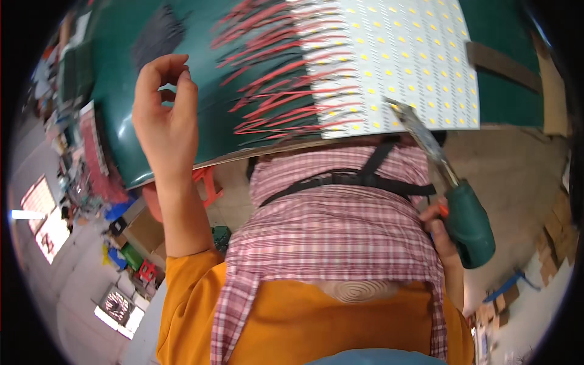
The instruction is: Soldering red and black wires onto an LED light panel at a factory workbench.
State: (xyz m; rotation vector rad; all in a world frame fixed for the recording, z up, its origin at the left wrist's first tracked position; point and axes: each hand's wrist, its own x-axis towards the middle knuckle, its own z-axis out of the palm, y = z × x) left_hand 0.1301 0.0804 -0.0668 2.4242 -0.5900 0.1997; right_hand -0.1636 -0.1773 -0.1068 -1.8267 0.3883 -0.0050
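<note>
Green table [121, 61] spans the top of the frame, cluttered floor at lower left. Nearest: plaid apron [340, 213], lower centre. Right hand [442, 228], right of centre, closed round the green handle of a soldering-type tool [474, 225], grip partly hidden. Its metal tip is over the lower part of a white LED panel [420, 67], upper right of centre; can't tell if touching. Left hand [167, 109], upper left, raised, thumb and forefinger curled with a small gap, nothing visible in it. Red and black wires [274, 76] fan left off the panel. Farther: dark cloth-like patch [159, 36], top left.
</note>
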